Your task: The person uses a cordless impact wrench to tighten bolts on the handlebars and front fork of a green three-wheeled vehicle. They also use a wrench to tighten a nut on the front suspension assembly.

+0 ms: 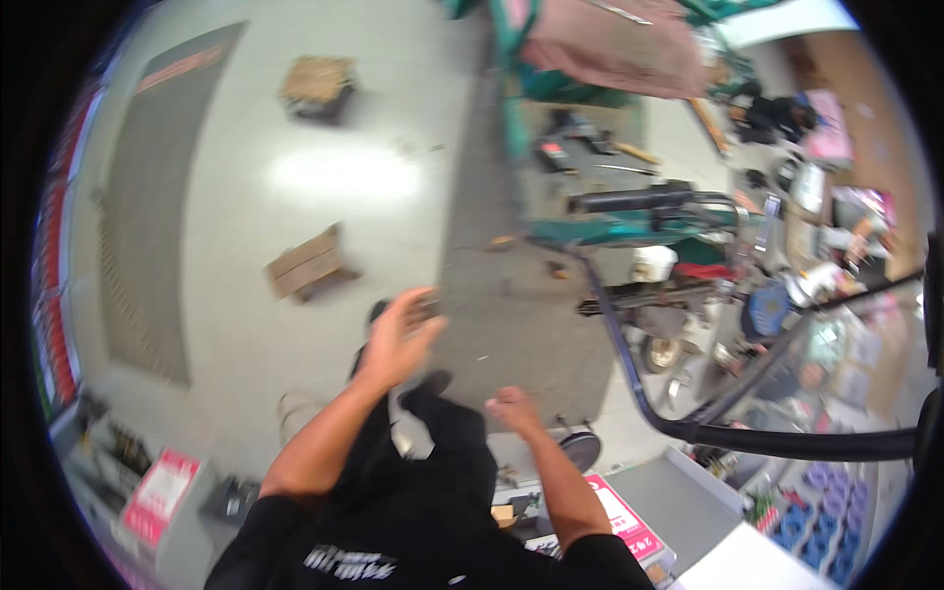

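Observation:
My left hand is raised over the floor, its fingers curled around a small dark object that is too blurred to name. Lower and to the right, my right hand hangs above the edge of a grey floor mat with its fingers curled in; nothing shows in it. Up and to the right of both hands stands a vehicle with a green frame, a black handlebar grip and a dark curved tube. A hammer and other tools lie on its footboard.
Two small wooden stools stand on the pale floor to the left. A pink cloth covers the vehicle's seat. Parts and boxes crowd the right side. Behind me are a grey tray and a pink-and-white sign bearing writing.

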`<state>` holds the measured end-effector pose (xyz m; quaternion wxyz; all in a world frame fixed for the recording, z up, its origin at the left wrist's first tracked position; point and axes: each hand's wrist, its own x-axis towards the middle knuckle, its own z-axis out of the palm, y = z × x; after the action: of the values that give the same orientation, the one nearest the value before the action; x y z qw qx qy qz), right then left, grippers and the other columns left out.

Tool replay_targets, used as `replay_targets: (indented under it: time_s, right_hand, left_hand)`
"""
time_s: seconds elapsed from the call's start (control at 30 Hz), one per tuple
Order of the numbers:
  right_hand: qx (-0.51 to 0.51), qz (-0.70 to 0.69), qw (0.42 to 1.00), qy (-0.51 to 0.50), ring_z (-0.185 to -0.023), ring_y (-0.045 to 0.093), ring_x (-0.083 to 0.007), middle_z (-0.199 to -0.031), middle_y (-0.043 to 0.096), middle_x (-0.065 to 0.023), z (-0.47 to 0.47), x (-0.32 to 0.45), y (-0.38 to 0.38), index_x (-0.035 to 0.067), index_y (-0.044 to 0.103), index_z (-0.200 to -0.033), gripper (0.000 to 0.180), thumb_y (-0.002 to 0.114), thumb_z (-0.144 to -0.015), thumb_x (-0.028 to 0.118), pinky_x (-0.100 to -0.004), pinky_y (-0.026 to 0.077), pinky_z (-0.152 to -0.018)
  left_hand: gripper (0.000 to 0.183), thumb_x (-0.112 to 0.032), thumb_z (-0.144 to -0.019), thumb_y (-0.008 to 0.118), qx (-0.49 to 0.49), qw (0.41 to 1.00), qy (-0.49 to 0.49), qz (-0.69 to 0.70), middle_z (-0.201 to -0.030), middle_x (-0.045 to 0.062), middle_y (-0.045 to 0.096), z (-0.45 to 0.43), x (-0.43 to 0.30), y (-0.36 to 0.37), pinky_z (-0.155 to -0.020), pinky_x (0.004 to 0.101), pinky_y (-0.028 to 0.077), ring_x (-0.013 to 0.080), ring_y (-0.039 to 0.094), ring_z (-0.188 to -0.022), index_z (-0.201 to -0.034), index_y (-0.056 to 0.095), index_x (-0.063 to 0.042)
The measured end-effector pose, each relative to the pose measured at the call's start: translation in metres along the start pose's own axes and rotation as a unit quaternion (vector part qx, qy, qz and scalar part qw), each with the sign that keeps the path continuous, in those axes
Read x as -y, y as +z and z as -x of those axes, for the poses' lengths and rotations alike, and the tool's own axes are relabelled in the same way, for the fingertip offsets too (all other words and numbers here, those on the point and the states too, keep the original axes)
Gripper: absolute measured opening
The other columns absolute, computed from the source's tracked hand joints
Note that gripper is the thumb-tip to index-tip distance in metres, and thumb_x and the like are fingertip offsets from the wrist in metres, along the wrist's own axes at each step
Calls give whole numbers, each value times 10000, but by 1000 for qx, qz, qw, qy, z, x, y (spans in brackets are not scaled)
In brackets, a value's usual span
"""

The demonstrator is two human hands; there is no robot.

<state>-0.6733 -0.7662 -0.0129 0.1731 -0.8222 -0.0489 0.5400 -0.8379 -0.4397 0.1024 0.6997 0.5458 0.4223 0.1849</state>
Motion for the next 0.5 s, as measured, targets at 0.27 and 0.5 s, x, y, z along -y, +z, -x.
replay_targets:
  time_s: [0.27, 0.5]
  right_hand:
    - [-13, -69, 997, -41, -789, 721, -168, -1002, 766, -104, -119, 83, -40, 6, 712, -1152, 360, 833, -863, 182, -348, 596, -745]
    - [16, -122, 988, -98, -767, 650, -122, -999, 730, -80, -130, 123, -68, -26, 664, -1204, 334, 781, -933, 131, -297, 543, -684]
  left_hand:
    - [552, -148, -1039, 664, -23, 974, -209, 86, -1047, 39, 597, 1, 94, -73, -842, 296, 566, 133, 651, -890, -1540, 447, -65]
    - [533, -166, -1041, 669, -81, 979, -180, 40, -1051, 28, 598, -7, 103, -31, -828, 286, 571, 146, 671, -927, -1527, 469, -74]
